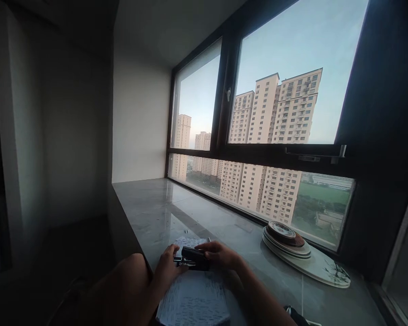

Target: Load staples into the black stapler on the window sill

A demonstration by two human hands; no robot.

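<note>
A black stapler (pixel 193 258) lies over a stack of printed paper sheets (pixel 194 296) on a grey marble window ledge (pixel 156 208). My left hand (pixel 167 265) grips the stapler's left end, fingers curled around it. My right hand (pixel 219 253) rests on top of the stapler's right side, fingers closed over it. The paper stack runs from under both hands toward me, its near part lit and its far corner showing past the stapler.
A pile of decorated plates (pixel 285 240) sits on a large white platter (pixel 321 269) at the right of the ledge, near the window. The dark-framed window (pixel 275 154) shows tall apartment blocks. A white wall (pixel 139 117) closes the ledge's far left.
</note>
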